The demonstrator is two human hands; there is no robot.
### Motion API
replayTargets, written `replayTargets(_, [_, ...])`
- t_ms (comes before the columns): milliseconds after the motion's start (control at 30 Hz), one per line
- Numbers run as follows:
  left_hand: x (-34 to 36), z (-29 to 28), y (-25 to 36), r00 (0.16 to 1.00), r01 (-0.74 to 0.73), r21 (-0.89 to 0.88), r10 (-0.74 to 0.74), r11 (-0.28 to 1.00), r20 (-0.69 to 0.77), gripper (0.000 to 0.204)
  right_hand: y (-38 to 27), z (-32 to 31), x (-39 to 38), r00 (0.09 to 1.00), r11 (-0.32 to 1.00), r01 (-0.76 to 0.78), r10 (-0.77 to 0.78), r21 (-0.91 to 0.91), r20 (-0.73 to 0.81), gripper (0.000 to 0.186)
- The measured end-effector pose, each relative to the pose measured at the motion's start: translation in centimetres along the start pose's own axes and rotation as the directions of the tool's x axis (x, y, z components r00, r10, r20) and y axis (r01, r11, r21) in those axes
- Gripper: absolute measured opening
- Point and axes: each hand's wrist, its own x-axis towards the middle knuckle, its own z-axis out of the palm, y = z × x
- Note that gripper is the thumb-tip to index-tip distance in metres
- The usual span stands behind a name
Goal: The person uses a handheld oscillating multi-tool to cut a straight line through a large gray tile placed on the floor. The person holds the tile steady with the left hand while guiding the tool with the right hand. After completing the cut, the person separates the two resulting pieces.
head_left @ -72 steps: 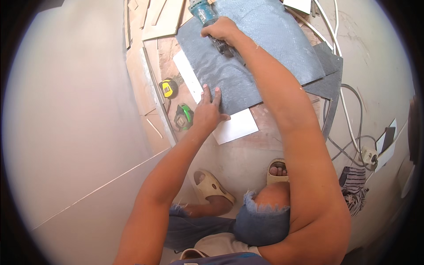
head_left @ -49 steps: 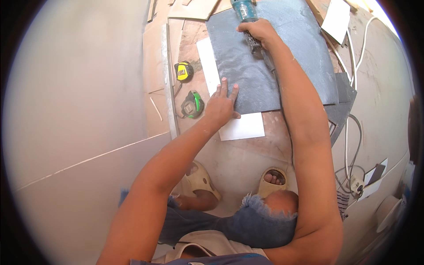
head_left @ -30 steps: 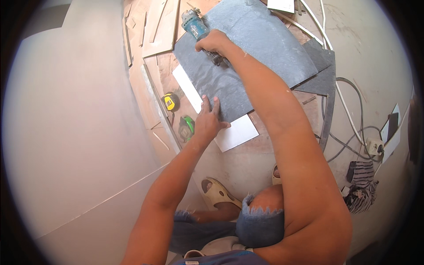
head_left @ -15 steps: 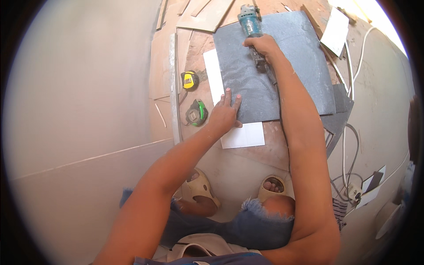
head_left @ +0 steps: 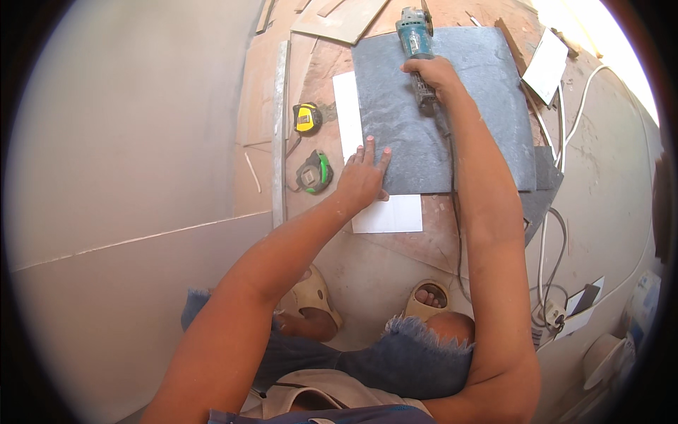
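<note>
My right hand (head_left: 434, 74) is wrapped round the body of a teal and black angle grinder (head_left: 417, 44), whose head reaches the far edge of a dark grey slate-look tile (head_left: 487, 106). A black cord trails from the tool's rear beneath my right forearm. My left hand (head_left: 364, 174) lies with fingers stretched on the tile's near left corner, pressing nothing else visible. White strips (head_left: 387, 214) show from under the tile on its near and left sides. Left of my left hand lie a green and black tape measure (head_left: 314, 172) and a yellow and black tape measure (head_left: 307, 119).
A long metal straightedge (head_left: 280, 134) lies left of the tapes. Cut tile pieces (head_left: 339, 18) are at the back. At right are a white offcut (head_left: 545, 67), white cable (head_left: 580, 106), a dark offcut (head_left: 545, 194) and a socket block (head_left: 553, 313). My sandalled feet (head_left: 429, 298) are near.
The view has shifted slightly, and the grinder and tile appear a little farther right. My right hand still grips the grinder; my left hand remains flat on the tile's corner.
</note>
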Motion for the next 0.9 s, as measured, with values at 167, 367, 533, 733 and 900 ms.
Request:
replayTargets(167, [0.3, 0.5, -0.3, 1.0, -0.024, 0.026, 0.025, 0.999, -0.014, 0.112, -0.6, 0.1, -0.6, 1.0, 1.0, -0.002, 0.002, 0.014, -0.018, 0.036])
replayTargets(367, [0.3, 0.2, -0.2, 1.0, -0.009, 0.087, 0.008, 0.996, 0.013, 0.111, 0.1, 0.4, 0.5, 0.999, 1.0, 0.027, -0.027, 0.001, -0.043, 0.037])
replayTargets(533, [0.5, 0.3, -0.2, 1.0, -0.024, 0.122, 0.022, 0.992, 0.016, 0.113, 0.2, 0.3, 0.1, 0.996, 0.997, 0.045, -0.049, -0.058, -0.07, 0.04])
replayTargets(733, [0.5, 0.8, -0.7, 0.996, -0.07, 0.119, 0.075, 0.99, -0.04, 0.113, 0.5, 0.3, -0.2, 0.996, 0.994, 0.033, -0.041, -0.101, -0.082, 0.04])
replayTargets(900, [0.3, 0.7, -0.8, 0.991, -0.094, 0.076, 0.1, 0.993, -0.088, 0.11, 0.5, 0.0, -1.1, 0.998, 0.996, 0.034, -0.038, -0.081, -0.055, 0.041])
